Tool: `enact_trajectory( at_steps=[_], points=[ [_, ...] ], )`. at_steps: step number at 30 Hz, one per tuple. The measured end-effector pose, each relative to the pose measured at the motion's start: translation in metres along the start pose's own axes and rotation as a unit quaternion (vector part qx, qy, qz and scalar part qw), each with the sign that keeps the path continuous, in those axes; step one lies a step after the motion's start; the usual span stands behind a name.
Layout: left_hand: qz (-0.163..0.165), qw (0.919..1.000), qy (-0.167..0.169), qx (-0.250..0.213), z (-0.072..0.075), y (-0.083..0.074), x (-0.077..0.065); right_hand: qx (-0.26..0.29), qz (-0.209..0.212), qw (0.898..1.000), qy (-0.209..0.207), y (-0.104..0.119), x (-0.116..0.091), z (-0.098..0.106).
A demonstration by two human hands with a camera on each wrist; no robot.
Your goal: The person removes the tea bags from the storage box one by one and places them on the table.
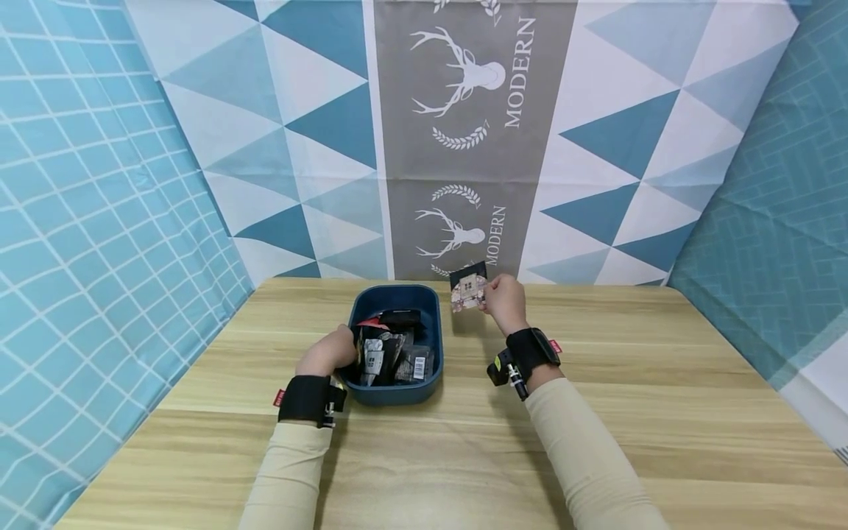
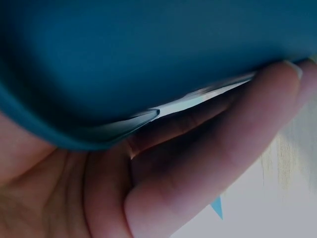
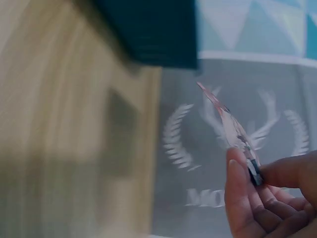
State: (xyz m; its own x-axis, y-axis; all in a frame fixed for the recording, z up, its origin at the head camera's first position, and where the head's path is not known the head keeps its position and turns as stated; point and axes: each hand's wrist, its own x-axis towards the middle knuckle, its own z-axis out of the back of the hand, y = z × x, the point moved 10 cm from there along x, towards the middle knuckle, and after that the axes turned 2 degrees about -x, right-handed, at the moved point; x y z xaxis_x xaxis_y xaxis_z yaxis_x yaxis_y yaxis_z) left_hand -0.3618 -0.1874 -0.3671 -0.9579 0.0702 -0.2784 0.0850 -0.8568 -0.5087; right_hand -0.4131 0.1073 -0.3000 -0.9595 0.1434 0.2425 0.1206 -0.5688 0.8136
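My right hand [image 1: 506, 300] pinches a small flat packet [image 1: 469, 287] at its lower right edge. The packet has a black end, a pale patterned end and a beige label. Seen from the right wrist, thumb and fingertips hold that packet [image 3: 235, 134] nearly edge-on. My left hand [image 1: 331, 350] grips the left side of a blue bin [image 1: 394, 396], its fingertips hidden in the head view. In the left wrist view its fingers [image 2: 213, 144] curve along the bin's wall [image 2: 158, 54]. Beside that hand a black packet [image 1: 374, 364] with a silver label leans in the bin.
Inside the bin lie a dark packet [image 1: 400, 318], a clear packet with a barcode label [image 1: 419, 366] and a bit of red. The bin stands on a wooden table [image 1: 464, 456]. A patterned cloth wall [image 1: 331, 169] rises behind the table.
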Motion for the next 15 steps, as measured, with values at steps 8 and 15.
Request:
enact_trajectory(
  at_steps=[8, 15],
  points=[
    [-0.005, 1.0000, 0.003, 0.008, -0.002, -0.001, 0.000, 0.053, -0.056, 0.997, -0.008, -0.042, 0.018, -0.011],
    [0.000, 1.0000, 0.003, -0.001, -0.001, 0.000, -0.003, 0.030, -0.111, 0.993, -0.012, -0.147, 0.090, -0.051]
  ],
)
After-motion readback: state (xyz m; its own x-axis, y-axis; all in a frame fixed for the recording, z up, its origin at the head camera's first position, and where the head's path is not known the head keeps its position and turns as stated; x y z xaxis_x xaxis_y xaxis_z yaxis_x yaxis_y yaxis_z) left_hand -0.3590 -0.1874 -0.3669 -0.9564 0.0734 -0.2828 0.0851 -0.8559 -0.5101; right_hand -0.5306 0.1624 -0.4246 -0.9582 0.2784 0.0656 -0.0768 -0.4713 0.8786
